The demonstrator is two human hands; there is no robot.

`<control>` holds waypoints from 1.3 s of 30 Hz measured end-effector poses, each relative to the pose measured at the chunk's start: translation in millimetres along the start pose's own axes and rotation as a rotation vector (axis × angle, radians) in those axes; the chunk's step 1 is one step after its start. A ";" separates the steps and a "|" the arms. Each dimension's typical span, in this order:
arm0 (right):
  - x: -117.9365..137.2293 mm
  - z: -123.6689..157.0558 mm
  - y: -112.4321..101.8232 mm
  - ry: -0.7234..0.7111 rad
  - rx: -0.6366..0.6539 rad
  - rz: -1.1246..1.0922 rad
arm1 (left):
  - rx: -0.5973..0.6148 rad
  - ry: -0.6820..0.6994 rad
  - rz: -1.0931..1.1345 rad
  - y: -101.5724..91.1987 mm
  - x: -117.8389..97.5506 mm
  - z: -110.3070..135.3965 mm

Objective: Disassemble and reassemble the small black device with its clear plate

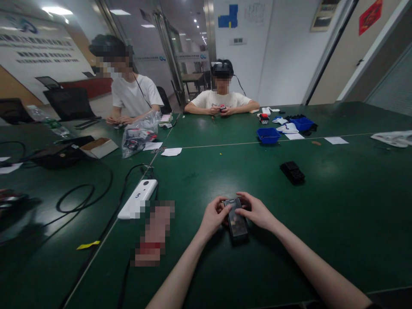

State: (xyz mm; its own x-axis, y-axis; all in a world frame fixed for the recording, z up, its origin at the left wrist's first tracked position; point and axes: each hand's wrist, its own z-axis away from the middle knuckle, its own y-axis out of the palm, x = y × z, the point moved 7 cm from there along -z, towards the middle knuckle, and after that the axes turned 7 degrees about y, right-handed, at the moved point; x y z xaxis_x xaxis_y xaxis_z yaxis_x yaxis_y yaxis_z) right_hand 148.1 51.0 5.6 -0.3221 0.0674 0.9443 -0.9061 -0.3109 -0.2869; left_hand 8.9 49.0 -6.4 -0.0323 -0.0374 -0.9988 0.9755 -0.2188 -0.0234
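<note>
A small dark rectangular device (237,223) with a translucent face lies on the green table (337,206) in front of me. My left hand (213,216) grips its left upper end, fingers curled round it. My right hand (256,210) holds the right upper end, fingers bent over the top edge. Both hands are closed on the device, which rests on the table.
A black block part (292,172) lies to the far right of my hands. A white power strip (137,198) and black cables (77,197) lie to the left. Blue bins (268,135), papers and a plastic bag (139,134) sit farther back. Two people sit across the table.
</note>
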 end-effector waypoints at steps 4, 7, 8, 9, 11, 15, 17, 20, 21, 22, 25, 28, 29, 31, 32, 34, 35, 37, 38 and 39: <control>-3.3 -1.4 4.1 -0.016 0.002 0.011 | -0.007 -0.001 0.034 -0.7 -2.7 0.1; 0.0 -0.6 5.3 -0.039 0.014 0.026 | -0.008 -0.002 0.032 -0.8 -2.8 0.4; 1.2 -0.2 5.2 -0.042 0.016 0.031 | -0.007 -0.004 0.030 -0.7 -2.5 0.4; 2.4 0.3 5.1 -0.048 0.017 0.037 | -0.006 -0.005 0.028 -0.6 -2.1 0.3; 4.2 0.9 4.7 -0.058 0.016 0.046 | -0.007 -0.005 0.031 -0.5 -1.6 0.2; 2.1 0.9 4.3 -0.040 -0.006 0.037 | 0.001 0.004 0.027 -0.3 -2.4 0.1; 1.3 0.9 4.9 -0.037 -0.025 0.022 | 0.004 0.014 0.022 -0.4 -3.6 0.3; 3.3 2.0 6.8 -0.055 -0.056 -0.021 | -0.005 0.037 0.014 -1.7 -6.4 0.6; 4.5 2.7 7.6 -0.062 -0.062 -0.041 | -0.013 0.050 0.006 -2.7 -7.6 0.7; 5.8 3.6 8.5 -0.067 -0.066 -0.058 | -0.022 0.063 -0.005 -3.9 -9.0 0.9; 10.0 7.0 11.1 -0.079 -0.051 -0.051 | -0.038 0.098 -0.043 -6.2 -12.6 1.3; 11.8 9.6 11.3 -0.069 -0.045 0.015 | -0.030 0.102 -0.062 -5.6 -13.8 1.7; 11.5 9.9 10.8 -0.061 -0.049 0.030 | -0.028 0.098 -0.057 -4.9 -13.7 1.9; 9.7 9.4 10.2 -0.042 -0.053 0.034 | -0.018 0.078 -0.021 -2.7 -13.1 2.4; 8.5 8.8 9.9 -0.034 -0.055 0.025 | -0.008 0.062 0.004 -1.0 -12.5 2.8; 6.4 7.6 7.4 -0.021 -0.071 -0.006 | 0.022 0.026 0.058 3.1 -11.2 3.8; 5.9 7.5 4.8 -0.017 -0.084 -0.021 | 0.038 0.009 0.080 5.0 -10.7 4.4; 6.2 9.8 -5.1 -0.008 -0.121 -0.034 | 0.059 -0.016 0.104 7.5 -9.7 5.3; 7.1 12.4 -12.8 -0.003 -0.143 -0.032 | 0.062 -0.024 0.107 8.0 -9.2 5.6; 8.3 16.3 -22.4 0.002 -0.164 -0.031 | 0.061 -0.030 0.108 8.0 -8.5 5.7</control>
State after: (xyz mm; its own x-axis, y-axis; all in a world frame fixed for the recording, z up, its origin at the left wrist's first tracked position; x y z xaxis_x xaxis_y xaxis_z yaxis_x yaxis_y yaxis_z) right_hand 170.2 43.1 22.5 -0.2937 0.0763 0.9529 -0.9482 -0.1498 -0.2803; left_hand 15.8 42.0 2.2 0.0649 -0.0933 -0.9935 0.9585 -0.2711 0.0881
